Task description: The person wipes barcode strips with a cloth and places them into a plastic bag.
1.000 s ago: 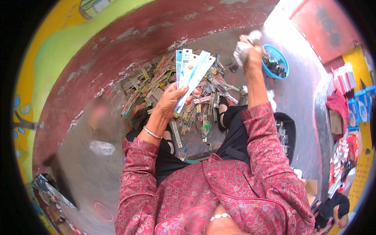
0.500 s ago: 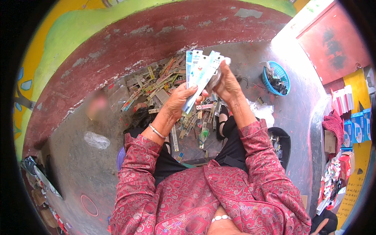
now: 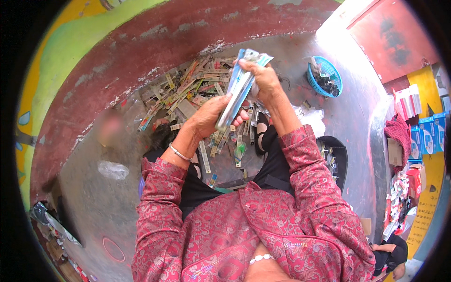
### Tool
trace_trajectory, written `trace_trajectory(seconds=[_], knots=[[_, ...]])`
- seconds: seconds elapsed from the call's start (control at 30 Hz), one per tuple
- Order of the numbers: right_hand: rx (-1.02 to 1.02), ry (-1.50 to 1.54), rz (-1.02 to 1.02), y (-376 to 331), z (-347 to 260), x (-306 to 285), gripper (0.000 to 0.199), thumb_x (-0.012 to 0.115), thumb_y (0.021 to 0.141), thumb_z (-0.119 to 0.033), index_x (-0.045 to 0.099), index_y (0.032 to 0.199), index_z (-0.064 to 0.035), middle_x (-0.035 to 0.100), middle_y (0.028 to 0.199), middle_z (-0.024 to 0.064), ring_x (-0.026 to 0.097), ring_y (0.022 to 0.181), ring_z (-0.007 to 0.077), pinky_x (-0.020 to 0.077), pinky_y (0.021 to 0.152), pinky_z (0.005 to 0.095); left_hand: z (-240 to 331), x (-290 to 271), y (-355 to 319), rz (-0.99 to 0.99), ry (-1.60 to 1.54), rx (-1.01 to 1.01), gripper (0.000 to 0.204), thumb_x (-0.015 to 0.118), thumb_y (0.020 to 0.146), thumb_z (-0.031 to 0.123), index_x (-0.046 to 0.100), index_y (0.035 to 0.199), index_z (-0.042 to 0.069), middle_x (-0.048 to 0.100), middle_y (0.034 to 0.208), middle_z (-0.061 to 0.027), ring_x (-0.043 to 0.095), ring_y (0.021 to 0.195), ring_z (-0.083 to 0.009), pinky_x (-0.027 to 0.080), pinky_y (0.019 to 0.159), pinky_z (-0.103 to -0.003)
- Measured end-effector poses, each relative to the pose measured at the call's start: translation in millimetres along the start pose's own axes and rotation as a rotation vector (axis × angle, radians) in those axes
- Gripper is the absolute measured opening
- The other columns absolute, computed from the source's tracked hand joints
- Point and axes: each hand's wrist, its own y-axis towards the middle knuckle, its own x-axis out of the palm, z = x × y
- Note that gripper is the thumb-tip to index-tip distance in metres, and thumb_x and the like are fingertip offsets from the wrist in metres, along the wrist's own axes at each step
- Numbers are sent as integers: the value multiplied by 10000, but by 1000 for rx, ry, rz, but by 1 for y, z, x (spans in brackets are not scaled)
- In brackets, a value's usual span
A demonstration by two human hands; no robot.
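Above the floor in front of me I hold a stack of long, narrow blue-and-white packages, tilted with its top end away from me. My left hand is closed around its lower part. Near the top end my right hand grips the same stack, the thumb lying over it. The packages are smeared by motion and pressed together, so their contents cannot be made out. Beneath and beyond my hands lies a loose pile of similar long, narrow packages in mixed colours, partly hidden by my hands and arms.
A blue plastic basket with dark items stands at the right. Beside my right leg is a black tub holding small things. A clear plastic bag lies at the left. Boxes line the right side; another person is at lower right.
The fanned packages have been squared into a narrower stack. My right hand has shifted slightly left and up and now wraps over the top end. The view has turned a little.
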Motion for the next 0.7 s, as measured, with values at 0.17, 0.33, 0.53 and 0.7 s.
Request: trace_trajectory(seconds=[0.17, 0.33, 0.53, 0.7], knots=[[-245, 254, 336, 24, -7, -39, 98, 589, 789, -38, 600, 844, 42, 605, 737, 103, 593, 626, 188, 506, 571, 309, 9, -12, 1, 253, -71, 71, 605, 321, 910, 472, 390, 1214, -47, 532, 1109, -222, 563, 963, -281, 468, 833, -359], [-928, -698, 486, 4, -18, 0, 76, 561, 786, -15, 603, 850, -21, 609, 754, 77, 550, 595, 169, 443, 554, 270, -4, -15, -2, 62, -427, -74, 671, 386, 872, 515, 376, 1231, -51, 465, 1207, -229, 466, 1119, -320, 402, 929, -393], [-1538, -1451, -400, -40, 30, 42, 288, 599, 622, -194, 601, 902, -124, 568, 880, 14, 568, 751, 148, 423, 594, 274, 6, -36, 8, -25, -582, 151, 320, 494, 878, 328, 564, 1008, 45, 608, 909, -62, 587, 781, -155, 502, 700, -304], [-1380, -1477, -559, -47, 33, 48, 395, 593, 627, -200, 540, 1010, -120, 513, 910, 22, 529, 794, 161, 415, 625, 288, 19, -40, -14, 116, -404, 49, 209, 532, 849, 194, 569, 942, 10, 610, 852, -63, 591, 711, -147, 509, 646, -275]])
